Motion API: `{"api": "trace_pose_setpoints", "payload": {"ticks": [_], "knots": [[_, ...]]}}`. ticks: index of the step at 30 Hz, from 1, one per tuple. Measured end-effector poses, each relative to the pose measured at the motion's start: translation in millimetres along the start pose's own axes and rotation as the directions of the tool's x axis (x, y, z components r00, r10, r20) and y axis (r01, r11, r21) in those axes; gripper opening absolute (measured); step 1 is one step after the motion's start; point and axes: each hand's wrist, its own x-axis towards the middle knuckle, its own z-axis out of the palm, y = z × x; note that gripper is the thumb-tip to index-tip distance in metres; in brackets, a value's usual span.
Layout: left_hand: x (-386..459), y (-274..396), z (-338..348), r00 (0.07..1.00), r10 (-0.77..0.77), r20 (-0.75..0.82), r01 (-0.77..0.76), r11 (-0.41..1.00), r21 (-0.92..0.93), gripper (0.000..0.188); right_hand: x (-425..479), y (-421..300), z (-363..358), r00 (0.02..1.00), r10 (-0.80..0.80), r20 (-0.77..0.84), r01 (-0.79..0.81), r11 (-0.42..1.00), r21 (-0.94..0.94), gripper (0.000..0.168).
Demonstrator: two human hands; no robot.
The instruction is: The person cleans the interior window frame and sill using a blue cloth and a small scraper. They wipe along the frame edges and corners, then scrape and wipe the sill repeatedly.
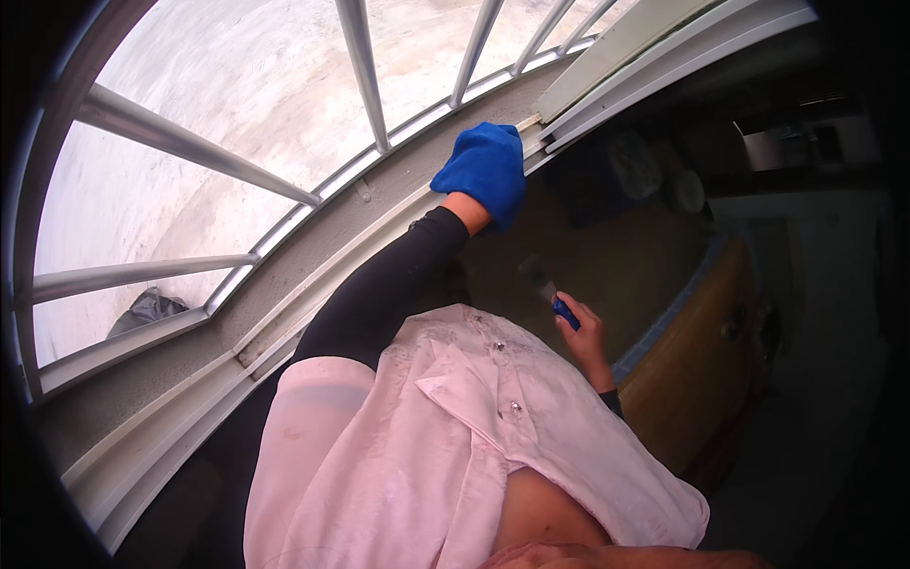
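A bunched blue cloth [485,158] covers my left hand [469,211], so only the wrist shows past the black sleeve and my fingers are hidden. The covered hand is over the pale sliding-window track [387,229], close to the end of the window sash [590,71]. Lower and to the right, my right hand [586,333] grips the blue handle of a small flat tool [561,307]. Its far end is dark and blurred; I cannot tell whether it is a brush or a scraper.
Metal window bars [362,71] stand beyond the rough grey sill [298,227]. Outside lies a black plastic bag [147,311] by the frame. On the right, a wooden cabinet front [686,348] curves below a blue-tiled edge [665,320]. Dim objects sit in the shadow behind.
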Motion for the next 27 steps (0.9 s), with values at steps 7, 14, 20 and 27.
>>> {"api": "trace_pose_setpoints", "payload": {"ticks": [7,14,20,27], "knots": [[-86.6,-23.6,-65.6,0.995,-0.097,-0.022,0.092,0.981,-0.173,0.02,17.5,-25.6,2.2,0.993,-0.086,0.084,0.09,0.995,-0.042,0.048],[-174.3,-57.1,-104.9,0.971,-0.207,-0.122,0.176,0.959,-0.223,0.026,41.8,-48.9,11.8,0.968,-0.175,0.178,0.193,0.978,-0.085,0.046],[-236.0,-63.2,-152.6,0.939,-0.339,-0.051,0.326,0.929,-0.177,0.048,60.3,-54.7,22.7,0.946,-0.224,0.233,0.25,0.964,-0.088,0.046],[-293.4,-83.7,-184.7,0.92,-0.389,-0.041,0.391,0.92,0.023,0.055,69.5,-54.6,25.1,0.94,-0.256,0.225,0.272,0.961,-0.043,0.048]]}}
